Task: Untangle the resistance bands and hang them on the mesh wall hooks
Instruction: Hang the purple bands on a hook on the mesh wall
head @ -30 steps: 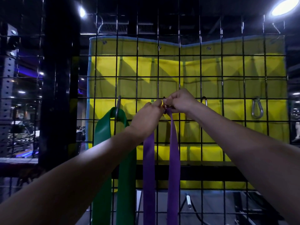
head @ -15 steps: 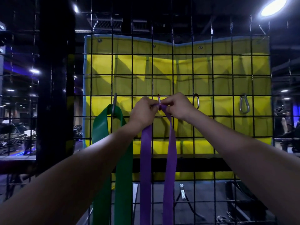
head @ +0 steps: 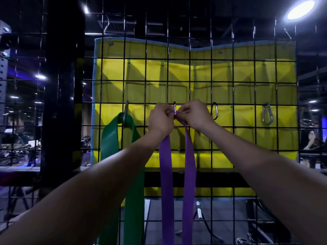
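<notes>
The purple band (head: pixel 177 174) is pinched at its top by both of your hands, right at the small red carabiner (head: pixel 174 110) clipped to the mesh wall (head: pixel 244 82). Your left hand (head: pixel 161 119) has its fingers curled around the band's upper fold just left of the clip; your right hand (head: pixel 193 113) pinches the band from the other side, fingertips meeting the left hand's at the carabiner. Whether the band is already through the clip cannot be told, since your fingers cover that spot. Below your hands the band's two purple strands hang straight down in front of the mesh, side by side and slightly apart.

To the left, the green band (head: pixel 131 165) hangs looped over a metal hook (head: pixel 126 112) on the same row. To the right, a dark carabiner (head: pixel 215 111) hangs just beside your right hand, and a silver carabiner (head: pixel 267 114) sits further along. Behind the mesh is a yellow padded mat (head: pixel 212 71).
</notes>
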A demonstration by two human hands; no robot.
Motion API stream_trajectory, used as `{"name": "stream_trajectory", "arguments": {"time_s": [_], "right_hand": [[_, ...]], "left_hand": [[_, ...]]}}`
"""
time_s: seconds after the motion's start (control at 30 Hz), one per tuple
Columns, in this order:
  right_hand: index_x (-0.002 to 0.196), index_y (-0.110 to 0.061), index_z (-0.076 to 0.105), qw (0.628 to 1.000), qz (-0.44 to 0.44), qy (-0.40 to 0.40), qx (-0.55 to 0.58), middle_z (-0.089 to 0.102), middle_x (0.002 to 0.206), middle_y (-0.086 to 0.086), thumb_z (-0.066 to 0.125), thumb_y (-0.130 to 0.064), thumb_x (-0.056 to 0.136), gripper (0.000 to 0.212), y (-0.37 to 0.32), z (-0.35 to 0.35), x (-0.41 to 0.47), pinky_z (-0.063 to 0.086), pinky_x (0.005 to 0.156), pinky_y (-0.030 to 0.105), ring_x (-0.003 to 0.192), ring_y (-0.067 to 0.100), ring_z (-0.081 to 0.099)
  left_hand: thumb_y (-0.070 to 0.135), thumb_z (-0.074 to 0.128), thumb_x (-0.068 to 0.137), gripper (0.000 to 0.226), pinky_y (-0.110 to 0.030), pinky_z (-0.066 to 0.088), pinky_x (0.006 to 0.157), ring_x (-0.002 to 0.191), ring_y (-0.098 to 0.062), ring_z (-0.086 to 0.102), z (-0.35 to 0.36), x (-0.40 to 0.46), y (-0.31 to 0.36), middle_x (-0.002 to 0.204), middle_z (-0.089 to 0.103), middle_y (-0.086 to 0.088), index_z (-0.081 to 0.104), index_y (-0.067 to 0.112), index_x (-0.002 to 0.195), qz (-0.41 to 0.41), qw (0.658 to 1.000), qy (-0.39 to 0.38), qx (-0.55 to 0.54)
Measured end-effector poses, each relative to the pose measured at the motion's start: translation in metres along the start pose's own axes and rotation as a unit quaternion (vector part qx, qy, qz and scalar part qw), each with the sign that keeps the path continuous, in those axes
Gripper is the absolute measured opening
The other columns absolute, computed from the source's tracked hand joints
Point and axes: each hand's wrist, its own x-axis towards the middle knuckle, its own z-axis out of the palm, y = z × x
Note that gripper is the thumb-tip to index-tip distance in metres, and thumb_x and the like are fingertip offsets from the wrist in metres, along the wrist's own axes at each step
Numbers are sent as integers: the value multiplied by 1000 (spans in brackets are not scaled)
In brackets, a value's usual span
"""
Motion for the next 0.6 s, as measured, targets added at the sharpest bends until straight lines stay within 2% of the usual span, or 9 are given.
{"name": "stream_trajectory", "arguments": {"time_s": [0.1, 0.2, 0.3, 0.4, 0.47, 0.53, 0.6], "right_hand": [[90, -8, 72, 999, -17, 25, -20, 70, 93, 11, 61, -6, 83, 13, 0, 6, 5, 54, 81, 38, 88, 25, 65], [93, -8, 74, 997, -33, 50, -42, 71, 98, 8, 61, -5, 84, 17, 0, 10, 6, 49, 81, 29, 92, 22, 64], [96, -8, 74, 996, -43, 70, -31, 72, 99, 6, 62, -6, 84, 17, 4, 11, 1, 43, 80, 21, 94, 20, 64], [98, -12, 73, 997, -45, 68, -4, 72, 97, 5, 63, -8, 84, 17, 8, 14, -9, 51, 85, 34, 91, 20, 65], [105, -13, 70, 998, -42, 45, 26, 71, 102, 4, 63, -3, 80, 27, 9, 14, -17, 52, 87, 36, 95, 19, 66], [118, -13, 63, 998, -27, 3, 63, 67, 113, 5, 62, 4, 77, 45, 11, 12, -26, 49, 94, 31, 107, 19, 62], [133, -15, 51, 995, -12, -46, 91, 59, 127, 5, 60, 10, 75, 63, 15, 11, -34, 46, 99, 35, 120, 19, 54]], "left_hand": [[6, 55, 89, 15, -32, 47, 75, 88, -20, 56, 0, 3, -2, 112, 54, -8, 62, 19, 90, -1, 1000, -8, -2], [6, 57, 88, 20, -31, 44, 65, 79, -25, 57, -1, 7, -3, 107, 57, -16, 57, 26, 84, -4, 1000, -14, -15], [8, 59, 88, 14, -30, 47, 68, 77, -18, 57, -7, 6, -5, 102, 62, -13, 63, 22, 87, 6, 999, -34, -2], [7, 59, 87, 18, -29, 50, 78, 83, -14, 58, -14, -2, -6, 98, 65, -5, 68, 13, 102, 7, 999, -45, -7], [3, 58, 86, 27, -22, 48, 80, 82, -12, 56, -18, -10, -5, 98, 65, -5, 67, 11, 110, 4, 998, -58, -26], [-4, 55, 86, 38, -12, 40, 75, 84, -9, 51, -22, -19, -4, 100, 58, -3, 61, 10, 121, 6, 996, -80, -39], [-11, 52, 83, 52, -17, 42, 77, 92, -10, 50, -26, -28, -4, 108, 51, -2, 53, 11, 130, 4, 992, -110, -55]]}}
